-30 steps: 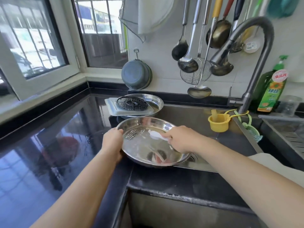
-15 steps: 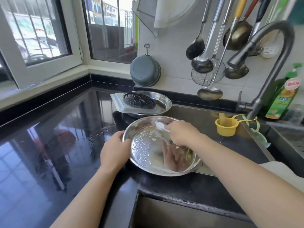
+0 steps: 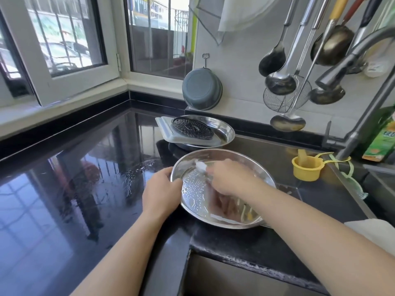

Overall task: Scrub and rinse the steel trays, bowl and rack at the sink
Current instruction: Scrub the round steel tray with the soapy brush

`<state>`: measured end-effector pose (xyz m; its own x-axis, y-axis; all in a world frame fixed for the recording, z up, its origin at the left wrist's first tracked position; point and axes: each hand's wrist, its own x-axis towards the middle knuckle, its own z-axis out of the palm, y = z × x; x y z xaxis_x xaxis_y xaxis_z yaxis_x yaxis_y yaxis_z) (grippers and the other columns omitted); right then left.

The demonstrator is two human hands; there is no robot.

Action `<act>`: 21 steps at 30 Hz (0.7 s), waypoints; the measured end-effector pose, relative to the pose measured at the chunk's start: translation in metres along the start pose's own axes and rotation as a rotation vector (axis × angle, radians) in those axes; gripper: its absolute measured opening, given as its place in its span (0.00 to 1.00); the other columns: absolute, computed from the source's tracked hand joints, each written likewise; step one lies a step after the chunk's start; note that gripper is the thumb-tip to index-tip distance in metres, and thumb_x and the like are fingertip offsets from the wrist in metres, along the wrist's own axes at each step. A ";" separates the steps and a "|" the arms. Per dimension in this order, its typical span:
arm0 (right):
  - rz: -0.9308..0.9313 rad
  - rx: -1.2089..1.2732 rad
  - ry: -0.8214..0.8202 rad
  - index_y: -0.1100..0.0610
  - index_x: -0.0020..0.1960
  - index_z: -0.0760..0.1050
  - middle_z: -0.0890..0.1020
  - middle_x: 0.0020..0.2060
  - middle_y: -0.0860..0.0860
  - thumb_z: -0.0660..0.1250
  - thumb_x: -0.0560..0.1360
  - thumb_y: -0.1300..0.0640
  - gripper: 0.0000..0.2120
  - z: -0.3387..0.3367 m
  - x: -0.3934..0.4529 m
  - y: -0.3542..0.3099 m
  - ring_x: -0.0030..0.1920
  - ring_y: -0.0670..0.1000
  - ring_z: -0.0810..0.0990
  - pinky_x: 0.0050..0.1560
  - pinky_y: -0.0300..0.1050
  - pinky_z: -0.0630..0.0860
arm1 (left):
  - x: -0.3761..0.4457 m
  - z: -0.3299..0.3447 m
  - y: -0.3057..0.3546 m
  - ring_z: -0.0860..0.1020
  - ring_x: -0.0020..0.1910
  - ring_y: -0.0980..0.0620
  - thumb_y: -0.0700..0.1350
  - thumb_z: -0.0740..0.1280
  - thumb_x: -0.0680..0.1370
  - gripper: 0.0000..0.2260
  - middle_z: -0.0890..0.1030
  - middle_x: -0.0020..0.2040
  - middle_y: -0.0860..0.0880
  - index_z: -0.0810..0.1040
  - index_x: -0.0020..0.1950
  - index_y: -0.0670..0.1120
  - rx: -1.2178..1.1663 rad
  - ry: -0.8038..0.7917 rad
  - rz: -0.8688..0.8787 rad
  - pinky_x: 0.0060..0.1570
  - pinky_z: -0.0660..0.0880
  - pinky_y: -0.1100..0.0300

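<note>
While the left hand (image 3: 161, 192) grips the nine o'clock rim of the steel tray (image 3: 196, 201) at the sink's near-left corner, the right hand (image 3: 229, 178) is curled round a white scrubber (image 3: 201, 166) pressed against the tray's inner wall at about eleven o'clock. To do this well, I judge the left hand should hold the rim firm so the tray cannot skate on the wet black counter (image 3: 74, 189), and turn it a little at a time so the scrubber passes over every clock position of the wall and floor, not just the soapy, beaded patch near nine. At twelve o'clock from it wait a second steel tray (image 3: 224, 130), a pale rectangular tray (image 3: 166, 129) and the black round rack (image 3: 192, 127) stacked together. What the scrubber is, sponge or brush, is blurred; its lower part is hidden under the fingers. No bowl can be picked out with certainty. The faucet (image 3: 350, 60) is cut off at the right edge, and no water can be seen running.
</note>
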<state>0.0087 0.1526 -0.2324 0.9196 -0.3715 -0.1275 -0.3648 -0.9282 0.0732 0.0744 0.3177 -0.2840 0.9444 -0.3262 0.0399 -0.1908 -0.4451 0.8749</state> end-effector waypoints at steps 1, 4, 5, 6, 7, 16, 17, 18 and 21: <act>-0.060 0.054 -0.034 0.46 0.68 0.77 0.81 0.56 0.53 0.59 0.81 0.55 0.18 0.001 -0.007 -0.005 0.45 0.55 0.77 0.41 0.47 0.77 | 0.001 0.000 -0.001 0.81 0.47 0.53 0.49 0.67 0.77 0.07 0.84 0.40 0.60 0.83 0.47 0.61 0.004 0.005 0.002 0.49 0.77 0.54; -0.075 0.079 -0.010 0.46 0.70 0.76 0.80 0.57 0.54 0.57 0.83 0.50 0.18 -0.004 -0.009 0.005 0.45 0.55 0.77 0.46 0.48 0.77 | 0.002 0.002 -0.003 0.82 0.47 0.53 0.51 0.68 0.77 0.07 0.85 0.42 0.59 0.85 0.50 0.59 0.008 0.022 0.003 0.49 0.77 0.54; -0.001 0.069 0.015 0.47 0.70 0.76 0.80 0.57 0.55 0.57 0.83 0.51 0.18 -0.006 -0.006 0.015 0.46 0.56 0.77 0.46 0.48 0.75 | 0.003 0.003 -0.003 0.82 0.47 0.54 0.50 0.68 0.77 0.07 0.85 0.42 0.59 0.85 0.51 0.59 0.002 0.025 0.004 0.49 0.77 0.54; 0.059 0.058 0.037 0.48 0.71 0.75 0.80 0.57 0.56 0.55 0.83 0.53 0.19 -0.007 -0.004 0.022 0.49 0.57 0.78 0.46 0.48 0.74 | 0.002 0.003 -0.003 0.82 0.47 0.54 0.50 0.69 0.77 0.07 0.85 0.42 0.60 0.85 0.51 0.60 -0.004 0.029 0.004 0.48 0.77 0.55; 0.073 0.042 0.038 0.49 0.72 0.74 0.80 0.57 0.56 0.55 0.83 0.55 0.20 -0.008 -0.005 0.024 0.51 0.58 0.79 0.47 0.48 0.75 | 0.002 0.003 -0.003 0.82 0.47 0.54 0.51 0.69 0.77 0.07 0.84 0.42 0.60 0.85 0.51 0.60 -0.008 0.032 0.002 0.48 0.77 0.55; 0.048 0.056 -0.021 0.46 0.68 0.77 0.80 0.59 0.56 0.53 0.84 0.53 0.19 -0.007 -0.018 0.032 0.59 0.59 0.78 0.51 0.46 0.72 | -0.002 0.003 -0.002 0.81 0.44 0.55 0.50 0.69 0.77 0.06 0.84 0.39 0.59 0.84 0.47 0.60 -0.037 0.043 0.018 0.43 0.75 0.56; 0.056 0.066 -0.028 0.48 0.73 0.74 0.79 0.62 0.57 0.52 0.84 0.54 0.21 -0.009 -0.022 0.031 0.61 0.59 0.77 0.54 0.47 0.72 | -0.002 0.003 -0.001 0.81 0.45 0.55 0.50 0.69 0.77 0.06 0.84 0.39 0.59 0.84 0.47 0.60 -0.042 0.043 0.017 0.44 0.77 0.56; 0.040 0.106 -0.045 0.47 0.74 0.73 0.80 0.62 0.56 0.53 0.84 0.56 0.21 -0.010 -0.028 0.026 0.59 0.58 0.79 0.55 0.47 0.74 | -0.002 0.002 -0.001 0.81 0.45 0.55 0.50 0.69 0.77 0.06 0.84 0.39 0.60 0.85 0.48 0.60 -0.043 0.045 0.014 0.45 0.77 0.55; -0.004 0.185 -0.067 0.40 0.73 0.72 0.80 0.57 0.53 0.54 0.81 0.59 0.25 -0.005 -0.035 0.014 0.47 0.55 0.81 0.46 0.45 0.77 | -0.002 0.002 -0.001 0.81 0.44 0.55 0.50 0.69 0.77 0.06 0.84 0.38 0.59 0.85 0.48 0.59 -0.049 0.056 0.007 0.43 0.76 0.57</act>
<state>-0.0277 0.1525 -0.2221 0.9116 -0.3627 -0.1934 -0.3875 -0.9153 -0.1098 0.0723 0.3168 -0.2856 0.9570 -0.2811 0.0719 -0.1852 -0.4010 0.8972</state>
